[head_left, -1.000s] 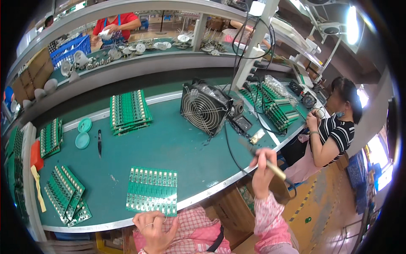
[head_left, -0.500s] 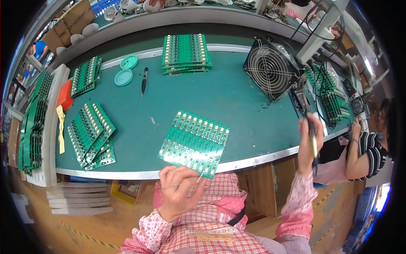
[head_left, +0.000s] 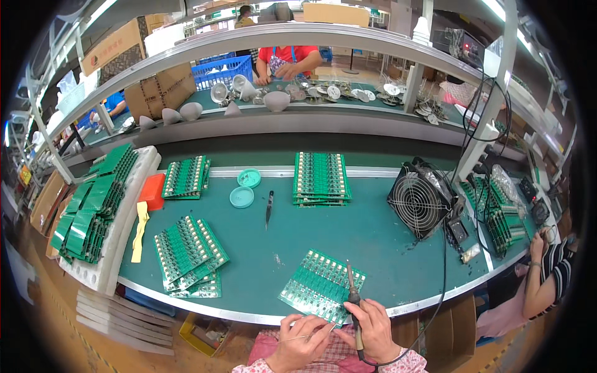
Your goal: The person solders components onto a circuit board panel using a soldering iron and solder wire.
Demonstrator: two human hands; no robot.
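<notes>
A green circuit board (head_left: 316, 281) with rows of small pale parts lies slanted near the table's front edge. My right hand (head_left: 373, 328) grips a soldering iron (head_left: 354, 296) by its handle, its tip pointing up and away over the board's right side. At the board's near edge, my left hand (head_left: 297, 345) is closed in a pinch on a thin solder wire (head_left: 293, 339). Whether those fingers also touch the board cannot be made out. The iron's black cord (head_left: 429, 309) loops from my right hand up toward the fan.
A black fan (head_left: 418, 200) stands at the right. Board stacks sit at the back (head_left: 321, 179) and left (head_left: 186, 253). Tweezers (head_left: 269, 210) lie near a round teal container (head_left: 242, 197). Left are a red box (head_left: 152, 191) and a foam tray (head_left: 127, 239) with boards. Another person (head_left: 550, 280) works at far right.
My right hand has brought the soldering iron from beside the fan leftward to the board. The view has tilted up, showing more of the far shelf. The left hand stays by the board's near edge.
</notes>
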